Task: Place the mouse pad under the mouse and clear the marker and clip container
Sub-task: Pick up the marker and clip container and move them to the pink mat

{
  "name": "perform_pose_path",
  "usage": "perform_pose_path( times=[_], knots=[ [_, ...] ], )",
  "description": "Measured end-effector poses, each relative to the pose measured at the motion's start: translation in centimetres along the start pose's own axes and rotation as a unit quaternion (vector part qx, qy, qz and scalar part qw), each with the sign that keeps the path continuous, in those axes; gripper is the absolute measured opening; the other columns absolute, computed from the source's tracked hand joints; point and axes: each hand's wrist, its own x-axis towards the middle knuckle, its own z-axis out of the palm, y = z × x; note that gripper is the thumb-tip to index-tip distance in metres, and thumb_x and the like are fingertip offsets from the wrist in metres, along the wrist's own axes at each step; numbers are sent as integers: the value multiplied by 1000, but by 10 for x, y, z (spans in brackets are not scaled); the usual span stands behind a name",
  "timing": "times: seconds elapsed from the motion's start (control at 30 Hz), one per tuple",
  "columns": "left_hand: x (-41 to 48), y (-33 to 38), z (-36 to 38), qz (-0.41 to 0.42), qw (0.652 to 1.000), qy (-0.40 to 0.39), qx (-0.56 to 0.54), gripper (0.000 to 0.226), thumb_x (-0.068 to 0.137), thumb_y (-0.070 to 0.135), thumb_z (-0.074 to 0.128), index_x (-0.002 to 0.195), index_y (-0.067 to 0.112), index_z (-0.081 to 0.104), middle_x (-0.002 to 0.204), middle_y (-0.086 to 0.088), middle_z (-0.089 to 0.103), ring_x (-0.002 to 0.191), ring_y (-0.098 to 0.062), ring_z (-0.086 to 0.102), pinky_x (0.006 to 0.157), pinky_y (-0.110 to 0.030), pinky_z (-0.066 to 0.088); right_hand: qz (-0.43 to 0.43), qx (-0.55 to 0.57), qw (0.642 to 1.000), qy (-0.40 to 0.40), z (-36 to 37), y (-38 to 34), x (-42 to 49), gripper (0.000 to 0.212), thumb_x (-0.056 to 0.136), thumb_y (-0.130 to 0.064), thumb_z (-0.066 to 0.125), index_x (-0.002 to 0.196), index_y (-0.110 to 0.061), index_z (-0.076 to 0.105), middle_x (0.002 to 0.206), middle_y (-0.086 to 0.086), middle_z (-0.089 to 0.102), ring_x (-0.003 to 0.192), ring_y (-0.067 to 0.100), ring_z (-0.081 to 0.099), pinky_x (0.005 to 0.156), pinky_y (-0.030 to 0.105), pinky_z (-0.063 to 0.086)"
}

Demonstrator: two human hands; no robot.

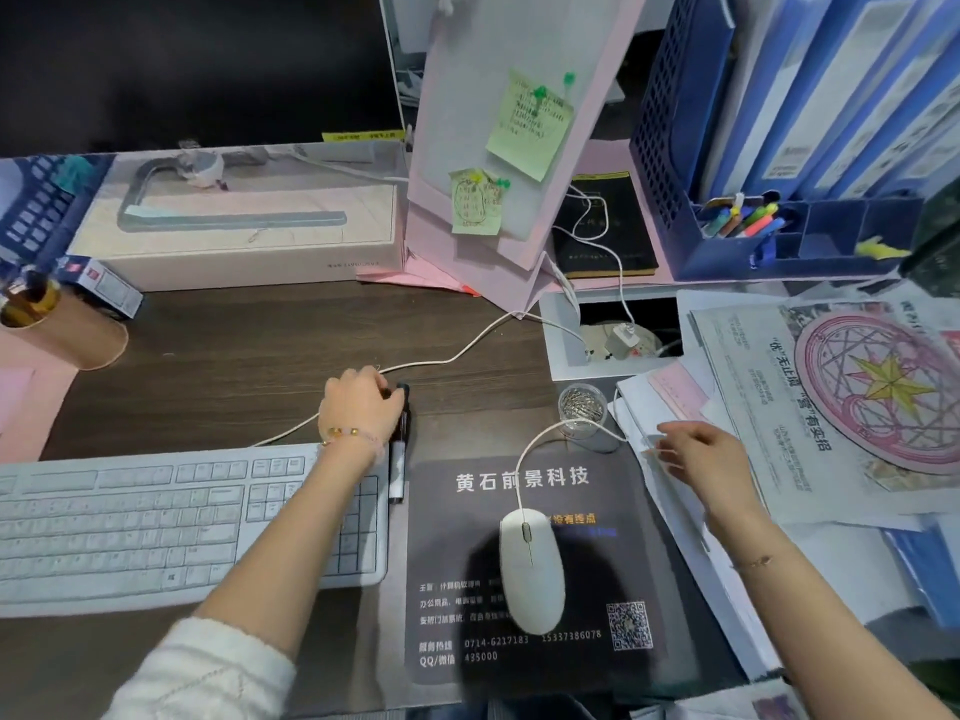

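With the mouse (pixel 531 569) already on the mouse pad (pixel 530 569), my left hand (pixel 361 405) curls around the marker (pixel 399 449); I should grip firmly before lifting. Right hand (pixel 698 454) loosely spread, near the clip container (pixel 582 410).

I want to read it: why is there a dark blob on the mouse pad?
Head view: a shadow darkens the mouse pad around the mouse, dimming the print; straight edges bow from the wide lens, and the note is too blurry to read.
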Motion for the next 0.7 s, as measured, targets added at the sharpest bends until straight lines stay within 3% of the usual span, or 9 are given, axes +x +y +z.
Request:
perform_pose_path(
  times=[0.13,0.23,0.33,0.47,0.57,0.7],
  knots=[
    [16,3,12,-2,989,-40,143,54,81,52,54,109,7,60,118,-17,60,114,-35,49,89,-40,42,-91,-80,993,-2,5,-28,28,19,81,-8,58,95,-18,66,80,-6,65,74,12,59,71,22,46],
    [20,2,20,-14,986,-57,157,61,79,56,54,113,6,57,123,-15,60,119,-34,47,94,-41,39,-139,-151,975,-89,17,-41,46,37,75,-11,70,111,-18,64,102,-2,65,95,13,60,87,25,44],
    [25,0,24,-29,985,-78,153,58,79,57,53,108,7,60,117,-15,64,117,-32,49,93,-40,37,-168,-255,934,-184,26,-45,55,58,73,-5,72,127,-16,55,119,-2,59,107,8,52,91,20,36],
    [30,-2,23,-28,986,-102,131,47,83,52,51,87,8,67,99,-16,69,106,-33,56,89,-38,38,-138,-288,897,-305,32,-50,62,71,71,7,68,136,-14,47,131,0,53,114,9,45,85,7,36],
    [32,-4,22,-31,988,-111,105,45,84,50,51,87,8,68,96,-16,70,103,-33,59,89,-38,38,-115,-306,872,-365,33,-53,70,76,70,10,66,138,-17,44,132,-3,51,118,10,46,79,-4,36],
    [31,-4,19,-44,990,-121,62,43,85,47,53,94,7,67,100,-16,69,103,-33,59,89,-38,40,-92,-339,843,-407,37,-52,76,83,66,13,66,139,-19,42,131,0,53,120,13,49,92,10,38]
  ],
)
